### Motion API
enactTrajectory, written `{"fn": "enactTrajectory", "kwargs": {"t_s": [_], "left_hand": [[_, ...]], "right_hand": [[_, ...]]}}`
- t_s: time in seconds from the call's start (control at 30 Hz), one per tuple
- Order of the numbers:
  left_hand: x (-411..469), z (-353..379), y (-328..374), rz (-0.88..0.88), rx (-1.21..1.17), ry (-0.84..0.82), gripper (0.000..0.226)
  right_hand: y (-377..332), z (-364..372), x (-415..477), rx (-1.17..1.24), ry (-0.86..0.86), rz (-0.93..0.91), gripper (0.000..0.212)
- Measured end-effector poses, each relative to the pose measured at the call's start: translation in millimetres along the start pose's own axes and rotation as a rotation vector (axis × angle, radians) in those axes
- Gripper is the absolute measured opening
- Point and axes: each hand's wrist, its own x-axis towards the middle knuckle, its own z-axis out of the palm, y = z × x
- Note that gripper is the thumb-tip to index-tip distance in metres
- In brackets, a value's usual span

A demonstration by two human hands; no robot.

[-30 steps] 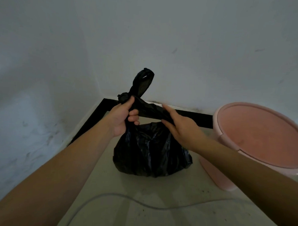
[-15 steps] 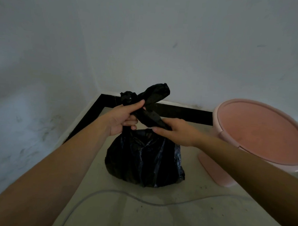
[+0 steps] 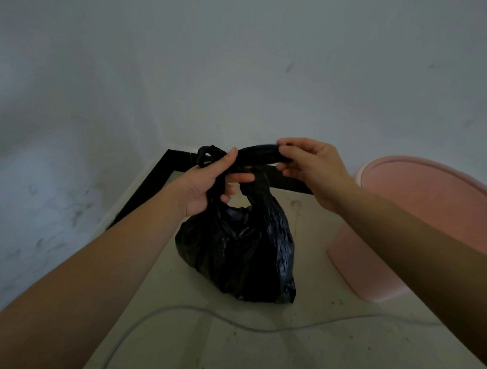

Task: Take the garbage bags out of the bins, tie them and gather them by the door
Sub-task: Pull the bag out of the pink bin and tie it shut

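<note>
A full black garbage bag (image 3: 242, 248) sits on the pale floor in the corner of the room. My left hand (image 3: 209, 182) grips one twisted handle strip of the bag at its top. My right hand (image 3: 310, 167) pinches the end of the other twisted strip, which stretches level between the two hands. A small loop gap shows under the strips. To the right stands a pink bin (image 3: 419, 228), tilted, with nothing visible inside.
White walls meet in a corner behind the bag, edged with a black skirting (image 3: 153, 186). A thin white cable (image 3: 192, 310) curves across the floor in front of the bag. Dark specks dot the floor.
My right hand rose from low beside the bag's neck and pulled a strip out to the right. The upright end of the strip came down and now lies level between the hands.
</note>
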Motion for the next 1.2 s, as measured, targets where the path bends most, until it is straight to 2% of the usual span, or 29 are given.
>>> {"fn": "enactTrajectory", "kwargs": {"t_s": [0.1,0.2,0.27,0.3,0.33,0.4,0.47,0.5,0.53,0.6,0.67,0.73,0.93,1.07,1.2], "left_hand": [[4,-5,-3,0.033,-0.095,0.083,0.029],[5,-8,-4,0.065,-0.091,0.097,0.015],[5,-9,-4,0.087,-0.083,0.089,0.010],[4,-10,-3,0.094,-0.083,0.083,0.012],[4,-11,-2,0.098,-0.076,0.070,0.015],[1,-14,0,0.106,-0.044,0.020,0.017],[-3,-16,1,0.107,-0.002,-0.044,0.016],[-4,-17,2,0.102,0.024,-0.072,0.016],[-4,-16,3,0.093,0.054,-0.091,0.016],[-2,-16,6,0.071,0.125,-0.076,0.016],[2,-17,9,0.051,0.209,0.034,0.014],[4,-21,10,0.038,0.235,0.141,0.012],[9,-27,5,0.181,-0.034,0.327,0.020],[11,-23,7,0.195,-0.308,0.254,0.028],[9,-20,4,0.166,-0.381,0.147,0.024]], "right_hand": [[6,1,-8,-0.056,-0.154,0.124,0.013],[13,3,-15,-0.173,-0.344,0.267,0.014],[18,3,-16,-0.333,-0.424,0.262,0.015],[20,4,-16,-0.409,-0.406,0.227,0.017],[24,4,-14,-0.467,-0.348,0.189,0.023],[29,7,-10,-0.511,-0.226,0.150,0.051],[35,9,-9,-0.509,-0.260,0.151,0.077],[39,10,-8,-0.492,-0.312,0.163,0.078],[42,12,-8,-0.472,-0.360,0.176,0.069],[50,16,-10,-0.457,-0.359,0.174,0.039],[55,19,-9,-0.483,-0.242,0.106,0.014],[56,15,-7,-0.484,-0.159,0.049,0.005],[48,-1,1,-0.399,-0.295,0.140,0.007],[53,5,1,-0.419,-0.411,0.242,0.007],[61,8,-6,-0.393,-0.506,0.319,0.050]]}}
